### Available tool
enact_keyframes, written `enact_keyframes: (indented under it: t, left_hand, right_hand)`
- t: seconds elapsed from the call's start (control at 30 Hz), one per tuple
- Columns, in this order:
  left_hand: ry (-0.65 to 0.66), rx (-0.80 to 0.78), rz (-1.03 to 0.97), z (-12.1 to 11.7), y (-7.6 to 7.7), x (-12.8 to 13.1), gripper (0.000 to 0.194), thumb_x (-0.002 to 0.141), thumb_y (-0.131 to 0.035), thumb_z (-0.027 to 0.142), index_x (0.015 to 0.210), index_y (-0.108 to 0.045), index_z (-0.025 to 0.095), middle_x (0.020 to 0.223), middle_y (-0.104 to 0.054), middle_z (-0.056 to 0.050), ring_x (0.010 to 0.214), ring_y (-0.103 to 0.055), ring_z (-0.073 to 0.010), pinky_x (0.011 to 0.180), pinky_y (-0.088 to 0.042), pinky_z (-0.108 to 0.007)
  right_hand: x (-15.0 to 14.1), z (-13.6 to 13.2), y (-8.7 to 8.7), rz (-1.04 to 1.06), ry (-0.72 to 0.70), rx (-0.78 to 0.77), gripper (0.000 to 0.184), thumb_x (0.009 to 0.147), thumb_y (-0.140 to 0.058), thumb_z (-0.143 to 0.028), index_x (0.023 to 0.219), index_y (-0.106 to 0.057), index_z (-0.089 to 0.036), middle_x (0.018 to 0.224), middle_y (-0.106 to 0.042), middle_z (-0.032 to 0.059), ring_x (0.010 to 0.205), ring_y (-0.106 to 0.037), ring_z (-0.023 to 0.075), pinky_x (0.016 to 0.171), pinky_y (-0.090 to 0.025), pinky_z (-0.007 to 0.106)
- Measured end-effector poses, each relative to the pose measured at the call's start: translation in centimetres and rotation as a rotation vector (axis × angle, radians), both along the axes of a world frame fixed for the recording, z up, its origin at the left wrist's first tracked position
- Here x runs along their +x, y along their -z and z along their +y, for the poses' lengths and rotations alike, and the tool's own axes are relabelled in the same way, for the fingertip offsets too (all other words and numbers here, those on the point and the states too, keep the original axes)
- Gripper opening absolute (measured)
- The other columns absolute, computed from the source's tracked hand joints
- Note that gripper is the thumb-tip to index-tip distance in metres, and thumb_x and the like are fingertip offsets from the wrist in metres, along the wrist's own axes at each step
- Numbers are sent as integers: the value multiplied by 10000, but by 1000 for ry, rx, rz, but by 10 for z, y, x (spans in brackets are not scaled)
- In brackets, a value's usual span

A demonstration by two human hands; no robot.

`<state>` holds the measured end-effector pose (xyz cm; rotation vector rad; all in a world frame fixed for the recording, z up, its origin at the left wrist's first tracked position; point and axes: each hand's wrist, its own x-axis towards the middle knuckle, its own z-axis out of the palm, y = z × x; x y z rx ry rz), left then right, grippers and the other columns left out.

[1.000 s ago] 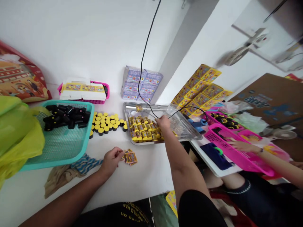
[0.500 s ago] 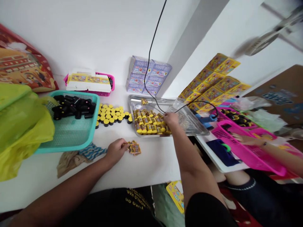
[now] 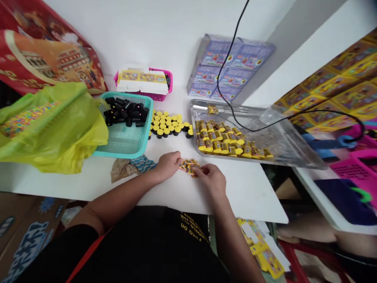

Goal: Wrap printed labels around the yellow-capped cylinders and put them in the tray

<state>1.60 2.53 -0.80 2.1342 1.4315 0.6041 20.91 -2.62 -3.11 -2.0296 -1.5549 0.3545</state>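
Head view: the two bare hands are close together over the white table (image 3: 241, 188), on either side of a loose group of small printed cards (image 3: 188, 166). The cards lie flat on the table, overlapping one another, near the front rim of the metal tray. The left hand (image 3: 167, 165) is at their left edge, its grip closed with the fingers curled in; whether a card is pinched there, I cannot tell. The right hand (image 3: 212, 181) reaches in from the other side, thumb and fingertips at the cards' right edge; I cannot tell whether its grip has closed on one.

Beyond them, the metal tray (image 3: 290, 147) holds rows of yellow wrapped containers (image 3: 216, 146) along its front and left part, with clear small pieces farther right. A black cable (image 3: 218, 78) hangs down and runs across the tray. To the left of the tray, on the table, stands a cluster of yellow-topped black pieces (image 3: 166, 130), and next to it a teal basket (image 3: 123, 140) with black pieces (image 3: 126, 112) inside. A yellow-green bag (image 3: 79, 129) overlaps the basket's left side. A beige cloth (image 3: 122, 169) and a blue striped cloth (image 3: 144, 164) lie between the basket and the left forearm. Purple boxes (image 3: 212, 74) are stacked against the wall behind the tray.
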Motion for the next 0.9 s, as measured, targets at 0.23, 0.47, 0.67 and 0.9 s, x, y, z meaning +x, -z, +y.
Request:
enact_keyframes:
  t: [0.23, 0.47, 0.67, 0.9]
  left_hand:
    - [-17, 123, 342, -33, -36, -59, 314, 878, -521, 463, 932, -631, 174, 881, -673, -102, 770, -598, -222, 668, -391, -297]
    - [-91, 159, 489, -41, 26, -139, 332, 882, -446, 287, 1130, -647, 195, 1061, -680, -160, 827, -638, -312, 725, -442, -406]
    - [-66, 208, 422, -39, 13, -120, 208, 878, -472, 329, 788, -617, 209, 885, -669, -93, 841, -619, -254, 741, -429, -340]
    - [25, 117, 134, -20, -11, -9, 328, 784, -612, 515, 822, -591, 190, 780, -616, -34, 689, -557, -175, 634, -370, -279]
  right_hand:
    - [-1, 10, 10, 26, 5, 6, 381, 745, -599, -595, 711, -596, -215, 767, -640, 45, 672, -569, 183, 624, -399, 293]
    - [-1, 3, 13, 136, 39, 137, 311, 865, -455, -456, 725, -603, -221, 785, -642, 57, 741, -571, 199, 692, -420, 300]
    - [5, 3, 14, 340, 135, 210, 290, 830, -492, -456, 677, -564, -221, 665, -605, 24, 667, -541, 188, 644, -407, 290]
    - [6, 7, 19, 374, 146, 238, 284, 800, -518, -462, 661, -559, -218, 656, -605, 15, 644, -532, 179, 637, -394, 288]
